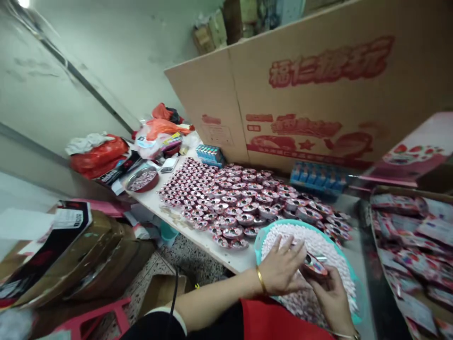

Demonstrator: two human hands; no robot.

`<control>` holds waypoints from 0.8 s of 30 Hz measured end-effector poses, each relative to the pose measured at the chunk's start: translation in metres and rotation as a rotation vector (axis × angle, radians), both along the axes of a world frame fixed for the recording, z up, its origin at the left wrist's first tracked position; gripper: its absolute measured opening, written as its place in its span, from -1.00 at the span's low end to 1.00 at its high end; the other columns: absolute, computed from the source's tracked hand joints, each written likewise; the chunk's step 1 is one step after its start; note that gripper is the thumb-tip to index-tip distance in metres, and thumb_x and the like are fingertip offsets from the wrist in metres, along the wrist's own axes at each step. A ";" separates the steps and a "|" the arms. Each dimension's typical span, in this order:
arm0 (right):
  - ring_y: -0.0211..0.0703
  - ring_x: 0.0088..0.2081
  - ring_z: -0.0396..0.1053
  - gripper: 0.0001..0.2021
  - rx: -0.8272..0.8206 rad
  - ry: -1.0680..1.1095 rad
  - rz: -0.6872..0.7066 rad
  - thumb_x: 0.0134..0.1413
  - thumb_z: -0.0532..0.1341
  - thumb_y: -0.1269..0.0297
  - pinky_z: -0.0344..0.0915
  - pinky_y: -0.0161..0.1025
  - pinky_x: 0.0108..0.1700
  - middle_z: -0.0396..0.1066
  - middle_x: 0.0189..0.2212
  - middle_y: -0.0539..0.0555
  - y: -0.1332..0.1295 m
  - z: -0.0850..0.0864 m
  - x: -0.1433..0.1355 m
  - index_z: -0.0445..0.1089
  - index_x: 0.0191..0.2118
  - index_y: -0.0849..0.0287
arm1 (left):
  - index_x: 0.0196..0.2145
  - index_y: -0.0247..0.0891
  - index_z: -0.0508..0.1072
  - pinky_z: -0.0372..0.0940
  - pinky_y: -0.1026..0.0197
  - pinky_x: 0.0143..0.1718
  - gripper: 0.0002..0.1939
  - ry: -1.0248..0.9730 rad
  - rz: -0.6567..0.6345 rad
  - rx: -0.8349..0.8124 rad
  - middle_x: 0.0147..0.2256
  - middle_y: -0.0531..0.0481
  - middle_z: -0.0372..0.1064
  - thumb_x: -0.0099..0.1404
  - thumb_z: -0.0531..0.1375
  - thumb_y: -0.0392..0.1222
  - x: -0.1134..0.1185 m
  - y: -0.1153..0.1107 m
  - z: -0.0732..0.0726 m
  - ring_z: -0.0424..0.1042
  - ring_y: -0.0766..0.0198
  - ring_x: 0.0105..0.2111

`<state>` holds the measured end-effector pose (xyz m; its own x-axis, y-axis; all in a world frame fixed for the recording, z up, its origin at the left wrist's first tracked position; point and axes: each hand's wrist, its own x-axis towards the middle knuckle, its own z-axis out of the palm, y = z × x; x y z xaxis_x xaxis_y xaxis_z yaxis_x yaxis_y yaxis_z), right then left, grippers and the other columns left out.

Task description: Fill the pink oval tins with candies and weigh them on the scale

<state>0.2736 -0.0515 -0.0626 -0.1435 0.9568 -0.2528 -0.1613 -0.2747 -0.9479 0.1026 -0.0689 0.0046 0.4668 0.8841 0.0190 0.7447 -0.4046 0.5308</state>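
A round turquoise basin (259, 243) full of small whitish-pink pieces (325, 243) stands at the table's front. Over the pieces, my right hand (332, 295) grips a small oval container (314, 264) with a red and white printed top and a dark spot in the middle. My left hand (285, 267), a gold bangle at the wrist, reaches across with its fingers stretched out, close to the container's left end. Whether it touches the container I cannot tell. Left of the basin, many similar oval containers (244, 203) stand packed in rows on the table.
A large cardboard sheet (304, 104) walls off the table's back. Blue boxes (318, 177) stand against it. An open carton of printed packs (417, 245) is at the right. A metal bowl (142, 179) and a white scale (169, 164) sit at the far left end.
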 end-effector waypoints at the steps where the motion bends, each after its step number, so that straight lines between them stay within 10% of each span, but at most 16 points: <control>1: 0.07 -0.26 0.48 -0.67 0.016 -0.016 0.016 -0.25 0.37 0.18 0.41 -0.03 -0.16 0.49 -0.30 0.01 0.002 0.003 -0.009 0.30 -0.29 -0.02 | 0.31 -0.31 -0.47 -0.34 -0.30 0.28 -0.20 0.015 -0.022 0.015 0.31 -0.23 -0.25 0.37 -0.12 0.15 -0.007 -0.002 0.007 -0.41 -0.03 0.32; 7: 0.08 -0.28 0.50 -0.65 0.011 0.051 0.205 -0.27 0.40 0.14 0.45 -0.07 -0.24 0.50 -0.35 0.00 0.015 0.017 -0.087 0.29 -0.30 -0.04 | 0.31 -0.21 -0.51 -0.31 -0.28 0.28 -0.23 0.006 0.012 0.145 0.30 -0.15 -0.13 0.39 -0.10 0.09 -0.089 -0.001 0.034 -0.24 0.07 0.32; 16: -0.06 -0.08 0.43 -0.39 0.006 0.137 0.403 -0.20 0.41 0.22 0.37 -0.10 -0.02 0.34 0.04 0.10 0.026 0.050 -0.285 0.17 0.01 -0.02 | -0.03 -0.19 0.32 0.28 0.21 -0.15 -0.66 -0.058 0.389 0.061 -0.17 -0.05 0.37 0.29 0.14 -0.04 -0.294 0.001 0.056 0.38 0.21 -0.16; 20: -0.06 -0.04 0.41 -0.33 -0.029 0.056 0.407 -0.14 0.37 0.14 0.32 -0.06 0.05 0.25 0.12 0.17 0.031 0.055 -0.340 0.13 0.11 0.00 | -0.06 -0.21 0.33 0.27 0.17 -0.12 -0.67 -0.069 0.808 0.133 -0.14 -0.08 0.34 0.24 0.19 -0.07 -0.408 0.025 0.029 0.36 0.17 -0.15; 24: 0.01 -0.06 0.43 -0.47 -0.079 -0.096 0.419 -0.13 0.35 0.05 0.36 -0.06 0.03 0.47 -0.13 0.17 0.029 0.048 -0.351 0.32 -0.02 0.12 | -0.10 -0.26 0.36 0.25 0.10 -0.07 -0.69 -0.067 1.002 0.064 -0.12 -0.18 0.34 0.20 0.23 -0.15 -0.497 0.061 -0.028 0.35 0.09 -0.12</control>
